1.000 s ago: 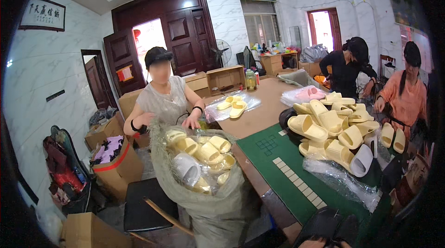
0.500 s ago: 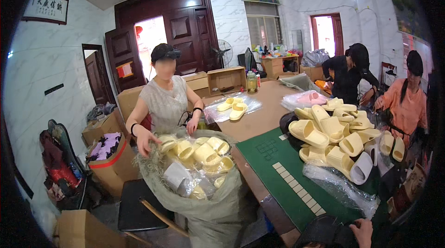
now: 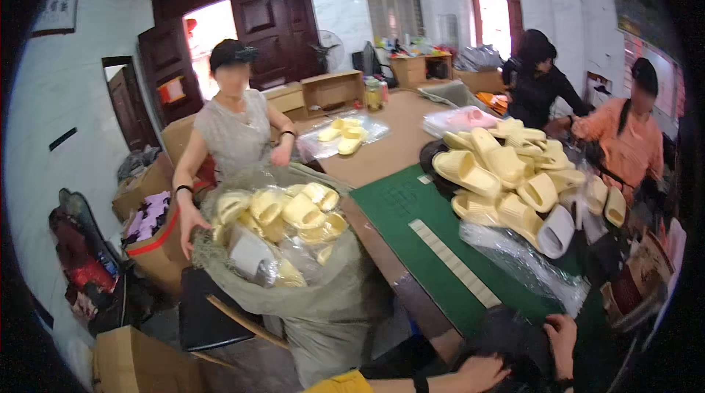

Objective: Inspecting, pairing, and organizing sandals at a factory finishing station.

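Note:
At the bottom edge my left hand, with a black wristband and a yellow sleeve, grips the near side of a dark bundle. My right hand holds the same bundle's right side, fingers curled over it. The bundle lies at the near end of a green mat on the brown table; whether it is a bag or dark slippers I cannot tell. A heap of pale yellow slippers lies on the mat beyond my hands, with crumpled clear plastic in front of it.
Left of the table stands a big grey-green sack filled with yellow slippers; a person in a grey top holds its rim. Two more people work at the table's right side. Cardboard boxes and a dark chair stand on the floor at left.
The view has dipped and drawn closer to the table. Both my hands have come up into view on the dark bundle. The person in grey has shifted their hands along the sack's rim.

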Available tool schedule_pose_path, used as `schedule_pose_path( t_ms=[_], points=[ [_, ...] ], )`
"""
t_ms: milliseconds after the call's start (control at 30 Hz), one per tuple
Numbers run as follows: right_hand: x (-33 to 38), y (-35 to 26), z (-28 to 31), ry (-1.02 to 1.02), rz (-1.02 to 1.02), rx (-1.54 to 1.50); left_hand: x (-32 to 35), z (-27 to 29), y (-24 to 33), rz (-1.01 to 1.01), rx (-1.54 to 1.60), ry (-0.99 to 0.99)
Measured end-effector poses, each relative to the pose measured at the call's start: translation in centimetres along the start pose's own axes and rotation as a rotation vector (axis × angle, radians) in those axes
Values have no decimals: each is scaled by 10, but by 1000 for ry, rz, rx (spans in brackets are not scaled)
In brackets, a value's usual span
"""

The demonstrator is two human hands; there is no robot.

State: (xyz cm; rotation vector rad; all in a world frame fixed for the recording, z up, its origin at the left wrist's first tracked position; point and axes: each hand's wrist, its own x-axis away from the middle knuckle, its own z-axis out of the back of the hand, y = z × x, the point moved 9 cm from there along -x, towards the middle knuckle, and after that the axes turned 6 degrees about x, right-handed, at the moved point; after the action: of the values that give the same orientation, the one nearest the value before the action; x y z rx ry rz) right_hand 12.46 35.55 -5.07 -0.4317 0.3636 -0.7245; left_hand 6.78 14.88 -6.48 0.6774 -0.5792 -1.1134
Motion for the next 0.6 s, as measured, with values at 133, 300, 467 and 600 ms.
schedule_pose_path(
  t_ms=[133,300,467,600],
  points=[
    [7,-29,13,66,140,20,-5,5,-6,45,-60,-134],
    [19,-27,54,260,94,-111,6,13,-5,-77,-172,-9],
    [30,17,85,248,-126,-143,9,14,1,-142,-303,48],
    [31,37,54,6,-265,-119,6,21,7,-170,-338,65]
  ],
)
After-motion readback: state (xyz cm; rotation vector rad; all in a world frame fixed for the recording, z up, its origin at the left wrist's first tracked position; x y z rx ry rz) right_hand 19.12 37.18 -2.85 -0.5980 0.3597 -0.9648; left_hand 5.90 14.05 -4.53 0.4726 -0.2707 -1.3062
